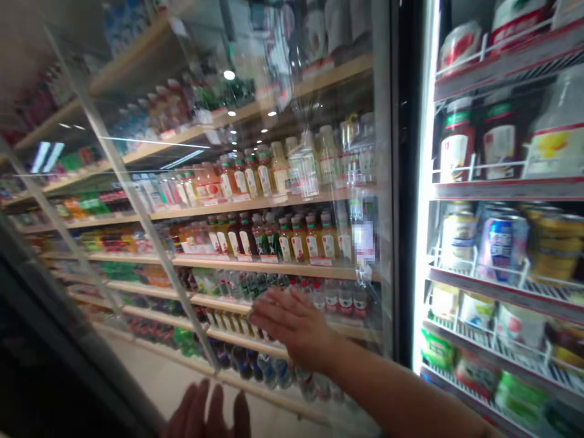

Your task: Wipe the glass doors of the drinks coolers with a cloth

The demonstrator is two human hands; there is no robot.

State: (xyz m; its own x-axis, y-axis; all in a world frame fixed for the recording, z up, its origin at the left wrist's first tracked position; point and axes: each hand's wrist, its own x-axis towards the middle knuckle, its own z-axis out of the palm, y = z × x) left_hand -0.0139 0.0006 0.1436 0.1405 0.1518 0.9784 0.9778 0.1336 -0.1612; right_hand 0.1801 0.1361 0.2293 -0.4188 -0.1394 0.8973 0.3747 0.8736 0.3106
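My right hand [294,328] reaches in from the lower right with its fingers stretched out flat. It is in front of a large glass door panel [292,109]; I cannot tell whether the palm touches the glass. At the bottom edge, the darker fingers of my left hand [210,413] point upward, slightly apart, and the rest of that hand is out of frame. No object shows in either hand. Through or in the glass appear rows of juice bottles [310,237] on wooden shelves, overlaid with reflections of ceiling lights.
A dark door frame [406,182] runs upright at the right. Beside it, a lit cooler holds wire racks [502,188] with bottles, cans [499,243], cups and green packets [520,392]. A blurred dark edge [55,340] slants along the lower left. Pale floor [150,359] shows below the shelves.
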